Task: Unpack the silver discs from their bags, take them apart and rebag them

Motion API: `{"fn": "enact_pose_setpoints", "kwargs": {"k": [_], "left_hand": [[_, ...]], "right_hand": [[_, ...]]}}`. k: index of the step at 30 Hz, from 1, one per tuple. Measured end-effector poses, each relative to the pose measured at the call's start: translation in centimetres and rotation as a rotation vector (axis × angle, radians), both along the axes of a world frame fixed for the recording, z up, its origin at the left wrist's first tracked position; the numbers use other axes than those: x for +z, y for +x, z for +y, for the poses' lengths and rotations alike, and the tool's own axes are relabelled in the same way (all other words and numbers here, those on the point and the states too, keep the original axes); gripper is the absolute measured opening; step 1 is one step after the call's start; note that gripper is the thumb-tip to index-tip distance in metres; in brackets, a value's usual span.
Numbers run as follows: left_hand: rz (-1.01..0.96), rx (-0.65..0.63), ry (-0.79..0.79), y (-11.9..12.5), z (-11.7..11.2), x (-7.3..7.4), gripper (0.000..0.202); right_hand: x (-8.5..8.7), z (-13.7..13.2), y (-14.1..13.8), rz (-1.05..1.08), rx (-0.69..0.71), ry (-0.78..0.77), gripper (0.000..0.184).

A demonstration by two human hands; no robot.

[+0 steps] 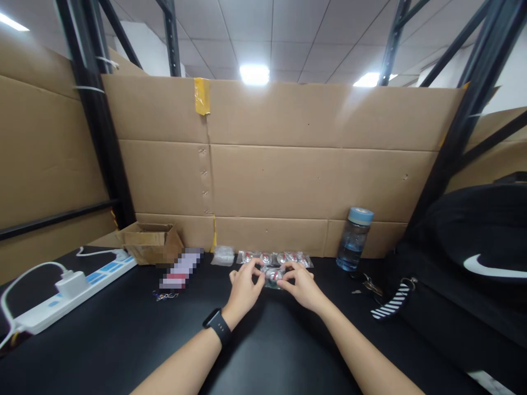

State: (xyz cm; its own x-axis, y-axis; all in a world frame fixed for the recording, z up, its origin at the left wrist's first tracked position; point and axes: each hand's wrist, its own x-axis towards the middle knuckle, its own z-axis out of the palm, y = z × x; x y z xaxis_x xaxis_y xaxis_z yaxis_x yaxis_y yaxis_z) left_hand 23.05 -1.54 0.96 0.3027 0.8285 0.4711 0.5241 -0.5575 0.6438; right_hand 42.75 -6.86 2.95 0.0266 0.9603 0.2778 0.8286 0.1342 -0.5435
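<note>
Between my two hands is a small clear plastic packet [273, 277] with a round silver and red item inside. My left hand [244, 286] pinches its left side with thumb and fingertips, and a black watch sits on that wrist. On the opposite side, my right hand [301, 284] grips the packet's right edge, fingers bent. Just behind lies a row of similar packets [294, 258], partly hidden by my fingers. A small pile of clear plastic bags [223, 255] rests to the left of the row.
At left are a white power strip [76, 293] with plugs, an open cardboard box [150, 243] and a blurred-out flat object [181, 270]. A blue-lidded water bottle [353, 240], keys [371, 285] and a black bag [465, 263] stand right. A cardboard wall [272, 181] closes off the back.
</note>
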Motion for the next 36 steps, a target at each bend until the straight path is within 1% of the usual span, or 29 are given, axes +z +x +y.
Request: {"fn": "enact_pose_setpoints", "kwargs": {"k": [2, 4, 5, 7, 9, 12, 14, 16, 18, 21, 23, 27, 29, 31, 34, 36], "left_hand": [[0.056, -0.007, 0.055, -0.4, 0.1, 0.4, 0.029], [0.103, 0.015, 0.128, -1.4, 0.5, 1.1, 0.027], [0.125, 0.041, 0.166, -2.0, 0.8, 1.5, 0.023], [0.171, 0.112, 0.23, -3.7, 1.6, 2.3, 0.014], [0.215, 0.178, 0.249, -5.5, 2.6, 2.8, 0.012], [0.258, 0.235, 0.226, -7.4, 4.1, 2.7, 0.011], [0.275, 0.232, 0.197, -7.9, 4.8, 2.4, 0.012], [0.285, 0.196, 0.177, -8.0, 5.2, 2.0, 0.012], [0.286, 0.137, 0.175, -7.9, 5.4, 1.8, 0.013], [0.285, 0.005, 0.178, -7.7, 5.4, 1.6, 0.012], [0.296, -0.1, 0.171, -7.7, 5.4, 1.6, 0.01], [0.34, -0.252, 0.131, -7.4, 5.4, 1.2, 0.012], [0.368, -0.284, 0.117, -7.2, 5.3, 0.9, 0.014], [0.389, -0.294, 0.113, -7.0, 5.2, 0.7, 0.011], [0.4, -0.299, 0.123, -6.7, 4.9, 0.5, 0.005], [0.409, -0.302, 0.136, -6.6, 4.7, 0.4, 0.005]], "right_hand": [[0.1, 0.1, 0.3, -0.002, -0.007, 0.0, 0.027], [0.3, 0.6, 0.9, -0.001, -0.048, 0.023, 0.027], [0.4, 1.0, 1.2, -0.006, -0.082, 0.041, 0.027], [0.8, 2.1, 2.0, -0.045, -0.175, 0.026, 0.025], [1.3, 3.7, 2.5, -0.107, -0.238, -0.002, 0.024], [2.1, 6.2, 2.5, -0.187, -0.231, -0.075, 0.023], [2.4, 7.6, 2.0, -0.215, -0.203, -0.108, 0.022], [2.4, 8.8, 1.4, -0.248, -0.191, -0.133, 0.021], [2.1, 9.8, 0.8, -0.292, -0.213, -0.148, 0.021], [1.6, 10.5, 0.2, -0.362, -0.285, -0.161, 0.022], [1.3, 10.6, 0.0, -0.401, -0.33, -0.165, 0.023], [0.9, 9.7, -0.7, -0.475, -0.411, -0.125, 0.025], [0.8, 9.1, -1.2, -0.523, -0.458, -0.065, 0.025], [0.9, 8.3, -1.2, -0.547, -0.488, -0.004, 0.024], [1.6, 6.9, 0.1, -0.506, -0.47, 0.039, 0.022], [2.1, 5.5, 1.9, -0.432, -0.376, -0.001, 0.021]]}}
